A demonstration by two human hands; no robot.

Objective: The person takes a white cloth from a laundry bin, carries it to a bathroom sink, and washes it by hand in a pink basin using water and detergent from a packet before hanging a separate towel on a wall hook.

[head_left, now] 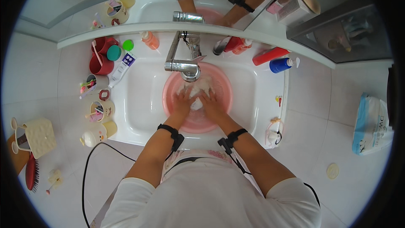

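Observation:
A pink basin (228, 85) with water in it stands in the white sink, below the chrome faucet (190, 74). Inside lies a wet, bunched white cloth (196, 104). My left hand (183, 103) rests on the cloth's left part, its fingers stretched and apart. On the other side my right hand (211, 104) presses on the cloth, also with spread fingers. The thumbs come close together over the middle. Water and folds of cloth partly hide the fingertips. Each forearm wears a black strap with a small device.
Red cups (101, 64), a white tube (120, 72), toothbrush cups and a duck-shaped container (93, 137) line the sink's left rim. Bottles, including a blue pump bottle (281, 65), stand at the back right. A mirror spans the back. A black cable (86, 177) hangs at the left.

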